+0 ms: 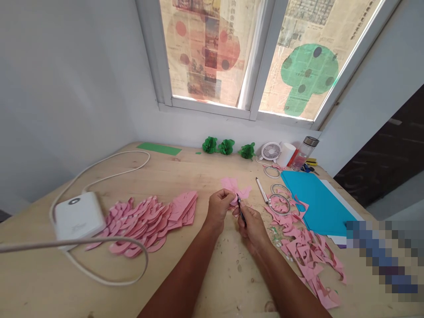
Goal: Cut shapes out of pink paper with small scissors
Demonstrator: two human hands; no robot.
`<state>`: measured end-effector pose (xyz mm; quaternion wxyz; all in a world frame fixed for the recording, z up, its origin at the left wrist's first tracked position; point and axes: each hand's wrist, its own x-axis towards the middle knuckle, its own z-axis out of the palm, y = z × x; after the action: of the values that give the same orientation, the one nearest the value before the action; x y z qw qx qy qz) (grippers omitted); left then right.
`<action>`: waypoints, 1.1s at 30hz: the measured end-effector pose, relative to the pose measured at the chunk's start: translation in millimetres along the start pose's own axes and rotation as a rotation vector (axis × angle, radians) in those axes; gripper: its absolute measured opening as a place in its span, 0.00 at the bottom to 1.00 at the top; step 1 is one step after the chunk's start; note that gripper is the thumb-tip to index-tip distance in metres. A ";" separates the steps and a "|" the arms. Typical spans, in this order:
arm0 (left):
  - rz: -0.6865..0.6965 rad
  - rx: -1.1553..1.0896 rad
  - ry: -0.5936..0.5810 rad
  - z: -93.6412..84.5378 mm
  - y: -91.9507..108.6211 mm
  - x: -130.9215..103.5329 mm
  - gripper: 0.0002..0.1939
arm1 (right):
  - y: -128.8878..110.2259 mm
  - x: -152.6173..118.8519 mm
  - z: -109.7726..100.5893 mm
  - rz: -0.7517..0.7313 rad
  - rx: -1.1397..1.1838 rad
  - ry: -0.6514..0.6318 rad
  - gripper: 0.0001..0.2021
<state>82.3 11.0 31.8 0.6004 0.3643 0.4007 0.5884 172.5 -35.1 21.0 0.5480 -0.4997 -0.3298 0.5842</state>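
Centrally on bench [185, 172], pinching pink cutout [229, 183] w/ L fingers [225, 194], gripping dark slim tool [241, 210] w/ R fingers [253, 215]. Hemmed by pink stack [142, 223] on L, scraps [300, 249] on R; roomier ahead, up to green pompoms [226, 147] nr bench's far edge.

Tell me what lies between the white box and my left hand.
In the head view, a pile of pink paper, then bare table just before your left hand.

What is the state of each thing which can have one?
Left hand, closed on pink paper.
Right hand, closed around dark tool.
Bottle, lid on.
Fan, upright; running or not, unclear.
Windowpanes, papered over.
Pink scraps, scattered.
Green ornaments, fanned open.
Blue sheet, lying flat.
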 end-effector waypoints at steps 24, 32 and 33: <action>-0.003 0.001 -0.036 -0.9 0.0 -0.6 0.09 | -1.8 -1.2 0.0 0.003 -0.021 0.008 0.20; 0.016 0.019 -0.059 -2.0 -1.6 -0.7 0.09 | -1.6 -1.8 -0.2 -0.007 -0.009 0.013 0.19; 0.012 0.019 -0.059 -1.7 -1.4 -1.2 0.09 | -1.5 -1.6 -0.5 -0.009 -0.010 0.012 0.19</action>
<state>81.3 9.8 29.9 0.6051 0.3895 0.3861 0.5771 173.2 -36.4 22.6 0.5501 -0.5043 -0.3316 0.5772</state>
